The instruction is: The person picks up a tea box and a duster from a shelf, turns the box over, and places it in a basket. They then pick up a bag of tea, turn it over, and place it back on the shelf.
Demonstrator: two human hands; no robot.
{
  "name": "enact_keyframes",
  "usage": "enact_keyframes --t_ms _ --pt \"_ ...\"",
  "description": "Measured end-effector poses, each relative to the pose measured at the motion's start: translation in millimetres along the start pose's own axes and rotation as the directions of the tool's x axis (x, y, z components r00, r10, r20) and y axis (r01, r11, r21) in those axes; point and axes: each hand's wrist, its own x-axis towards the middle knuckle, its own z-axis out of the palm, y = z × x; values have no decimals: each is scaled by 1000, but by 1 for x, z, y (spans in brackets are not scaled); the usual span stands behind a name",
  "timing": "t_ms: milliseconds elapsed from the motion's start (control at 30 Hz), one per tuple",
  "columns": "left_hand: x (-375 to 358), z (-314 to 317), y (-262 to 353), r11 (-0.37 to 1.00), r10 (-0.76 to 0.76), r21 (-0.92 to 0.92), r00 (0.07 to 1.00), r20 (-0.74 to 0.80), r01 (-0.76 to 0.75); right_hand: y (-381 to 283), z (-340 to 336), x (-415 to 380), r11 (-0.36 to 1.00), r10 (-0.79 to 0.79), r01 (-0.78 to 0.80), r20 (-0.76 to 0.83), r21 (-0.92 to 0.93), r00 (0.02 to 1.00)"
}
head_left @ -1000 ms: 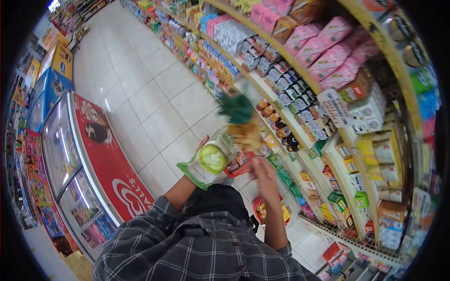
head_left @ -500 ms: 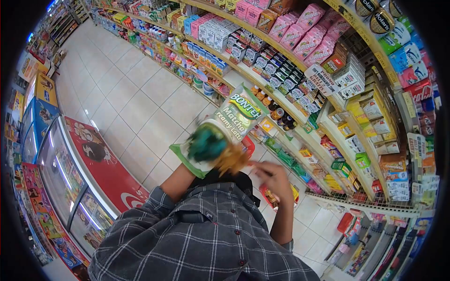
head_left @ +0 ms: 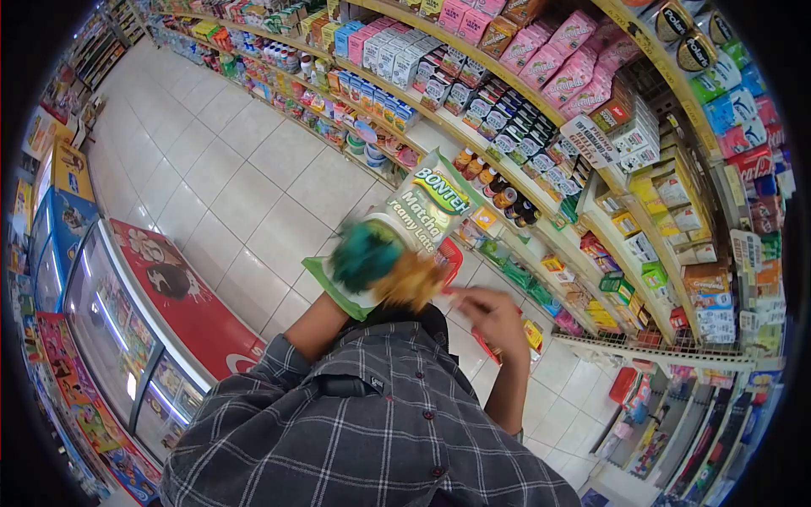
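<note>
A green and white bag labelled Bontea Matcha Creamy Latte (head_left: pixel 431 198) is held up at the middle of the view, tilted to the right. My left forearm reaches up behind its lower edge, and the fingers of my left hand are hidden by the bag. In front of the bag is a feather duster (head_left: pixel 393 269) with teal and orange-brown feathers, blurred by motion. My right hand (head_left: pixel 494 317) is closed round the duster's thin red handle, to the right of the feathers.
Shelves of boxed drinks (head_left: pixel 397 59), bottles and packets run along the right. A glass-topped freezer (head_left: pixel 114 313) with a red side stands at the left. Behind the bag, a red basket (head_left: pixel 454 260) is partly visible. Pale floor tiles (head_left: pixel 228 186) stretch up the aisle.
The duster's feathers have shifted slightly left and down over the bag. My right hand has moved a little with the handle. The bag stays in nearly the same place.
</note>
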Motion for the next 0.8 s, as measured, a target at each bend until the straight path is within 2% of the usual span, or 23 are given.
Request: enact_keyframes --t_ms 67,133,233,267,300,333,367,400,500,533,600,700,800 --pt "2 6 1 999 0 -36 1000 -6 0 52 -24 8 989 149 -139 -294 55 944" --pt "5 9 3 998 -1 -68 1000 -7 1 68 -43 20 991 128 -80 -596 106 793" --pt "8 10 9 993 -36 -111 998 46 41 53 -48 11 976 216 -115 -724 187 656" --pt "9 9 11 990 -52 -126 996 70 61 37 -42 4 964 259 -145 -667 223 698" --pt "9 8 14 990 -63 -120 994 88 73 24 -29 -6 970 225 -132 -542 206 810" --pt "7 7 16 990 -76 -113 992 96 87 11 -17 -12 974 186 -116 -403 192 896" --pt "6 5 19 990 -90 -96 991 98 100 -6 -4 -12 991 68 -43 -199 127 978" --pt "4 4 21 991 -100 -79 991 93 108 -16 5 -12 996 -47 45 20 80 999" --pt "2 1 25 990 -135 -32 987 86 138 -9 9 9 998 64 -61 99 -33 993" --pt "3 0 26 989 -144 -26 986 81 146 13 1 15 997 29 -29 10 71 1000" --pt "6 2 27 989 -144 -17 987 74 145 39 -16 25 971 176 -127 -249 203 952" --pt "-6 17 28 993 -114 -35 992 49 116 58 -25 41 954 271 -124 -603 274 750" --pt "-11 23 28 997 -79 -23 996 37 79 41 -12 38 875 361 -59 -564 481 742"
